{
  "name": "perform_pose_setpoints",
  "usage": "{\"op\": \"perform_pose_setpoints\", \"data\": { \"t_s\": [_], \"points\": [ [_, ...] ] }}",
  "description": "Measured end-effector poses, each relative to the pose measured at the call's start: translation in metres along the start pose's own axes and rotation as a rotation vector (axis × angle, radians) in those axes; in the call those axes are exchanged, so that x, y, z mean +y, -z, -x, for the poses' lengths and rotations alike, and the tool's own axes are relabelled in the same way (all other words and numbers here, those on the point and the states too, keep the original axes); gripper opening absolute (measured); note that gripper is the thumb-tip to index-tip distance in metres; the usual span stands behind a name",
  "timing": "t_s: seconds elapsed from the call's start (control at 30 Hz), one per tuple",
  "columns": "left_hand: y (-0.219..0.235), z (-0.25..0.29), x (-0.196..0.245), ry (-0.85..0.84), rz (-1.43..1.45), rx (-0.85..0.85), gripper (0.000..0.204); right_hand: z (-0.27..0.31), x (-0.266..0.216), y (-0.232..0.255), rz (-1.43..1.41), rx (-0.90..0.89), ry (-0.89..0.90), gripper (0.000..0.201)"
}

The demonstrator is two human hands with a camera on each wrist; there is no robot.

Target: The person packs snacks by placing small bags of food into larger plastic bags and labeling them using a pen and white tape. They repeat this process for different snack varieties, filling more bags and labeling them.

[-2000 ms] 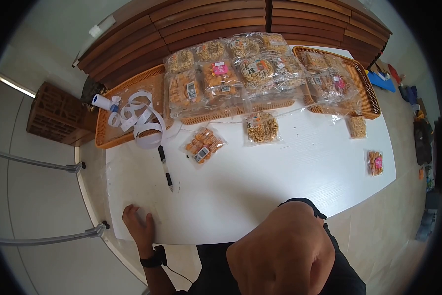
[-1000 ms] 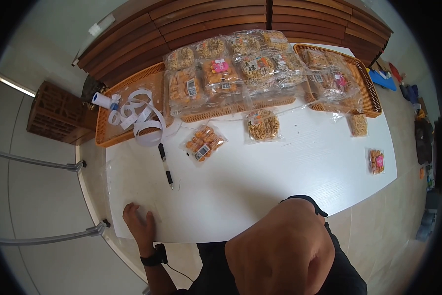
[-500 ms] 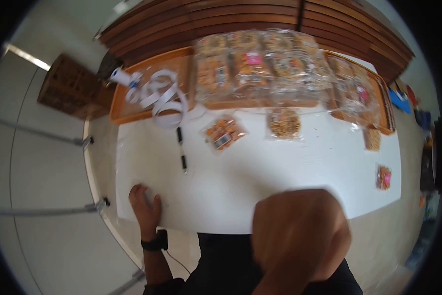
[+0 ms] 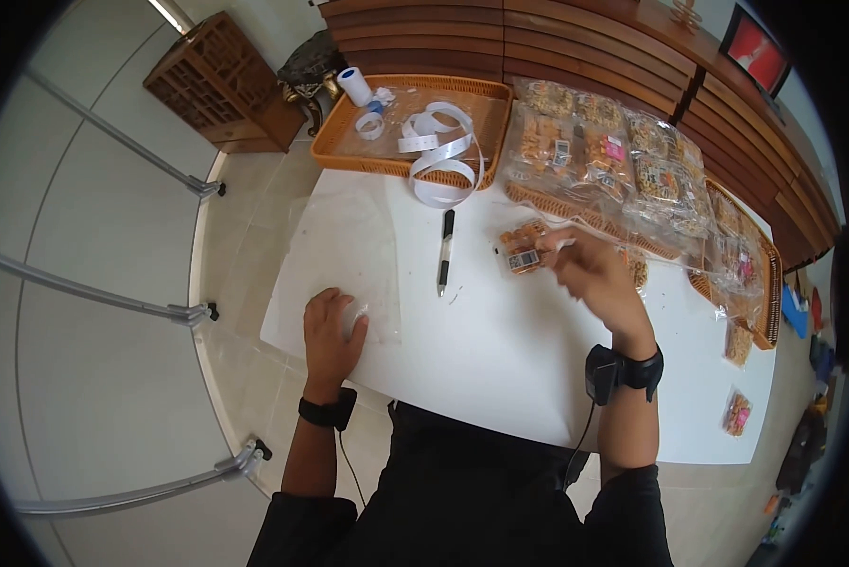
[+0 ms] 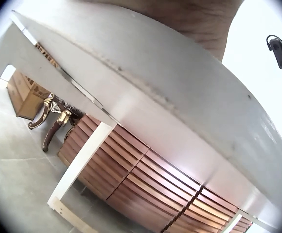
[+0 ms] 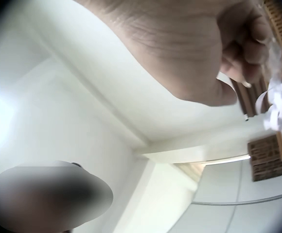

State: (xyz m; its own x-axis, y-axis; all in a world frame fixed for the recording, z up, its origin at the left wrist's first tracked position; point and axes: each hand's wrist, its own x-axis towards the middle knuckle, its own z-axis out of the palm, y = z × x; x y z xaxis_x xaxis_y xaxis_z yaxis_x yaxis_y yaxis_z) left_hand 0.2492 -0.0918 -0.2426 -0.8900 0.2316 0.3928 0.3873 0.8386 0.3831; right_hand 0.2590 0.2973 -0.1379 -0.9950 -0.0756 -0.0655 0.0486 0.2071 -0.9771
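In the head view my left hand (image 4: 332, 340) rests with spread, slightly bent fingers on a flat, clear plastic bag (image 4: 372, 269) at the table's near left. My right hand (image 4: 599, 283) is over the middle of the table, fingertips at the right edge of a packet of orange snacks (image 4: 522, 257). Its fingers are bent and the thumb (image 6: 223, 94) stands apart from them in the right wrist view; contact with the packet is unclear. Partly behind this hand lies a round snack packet (image 4: 638, 268). A black-and-white pen (image 4: 445, 255) lies between the hands.
A wicker tray (image 4: 325, 151) holds curled white label strip (image 4: 457, 146) and a white roll (image 4: 354, 87). Many bagged snacks (image 4: 660, 180) lie across a middle tray. A right tray (image 4: 772, 302) bears more. Two small packets, one pink-labelled (image 4: 737, 414), lie at the table's right.
The head view has swung to the right. My right hand has moved from close before the camera out over the table to the orange packet. The left hand stays resting on the table.
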Motion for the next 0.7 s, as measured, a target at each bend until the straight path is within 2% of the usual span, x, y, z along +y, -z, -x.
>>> {"op": "perform_pose_setpoints", "data": {
  "t_s": [0.03,0.13,0.2,0.4,0.5,0.53,0.63,0.7],
  "points": [
    [-0.001,0.0,-0.001,-0.018,0.005,0.011,0.035,0.002,0.007,0.0,0.1,-0.124,-0.029,0.028],
    [-0.001,0.004,-0.004,-0.054,0.01,0.041,0.033,0.028,0.012,-0.01,0.441,-0.306,-0.153,0.034],
    [0.0,0.003,-0.001,-0.08,0.024,0.064,0.033,0.044,0.019,-0.014,0.485,-0.339,-0.205,0.034],
    [0.003,0.009,0.015,-0.098,0.016,0.026,0.023,0.088,0.042,-0.006,0.359,-0.252,-0.236,0.031],
    [0.008,0.01,0.02,0.046,0.015,-0.094,0.013,0.107,0.05,-0.012,0.342,-0.173,-0.152,0.034],
    [0.005,0.011,0.024,0.111,0.097,-0.044,0.011,0.111,0.05,-0.015,0.358,-0.156,-0.134,0.033],
    [0.003,0.012,0.03,0.109,0.084,-0.116,0.014,0.119,0.055,-0.032,0.362,-0.126,-0.076,0.032],
    [0.001,0.011,0.04,0.179,0.198,-0.213,0.014,0.118,0.059,-0.046,0.394,-0.118,-0.02,0.039]
  ]
}}
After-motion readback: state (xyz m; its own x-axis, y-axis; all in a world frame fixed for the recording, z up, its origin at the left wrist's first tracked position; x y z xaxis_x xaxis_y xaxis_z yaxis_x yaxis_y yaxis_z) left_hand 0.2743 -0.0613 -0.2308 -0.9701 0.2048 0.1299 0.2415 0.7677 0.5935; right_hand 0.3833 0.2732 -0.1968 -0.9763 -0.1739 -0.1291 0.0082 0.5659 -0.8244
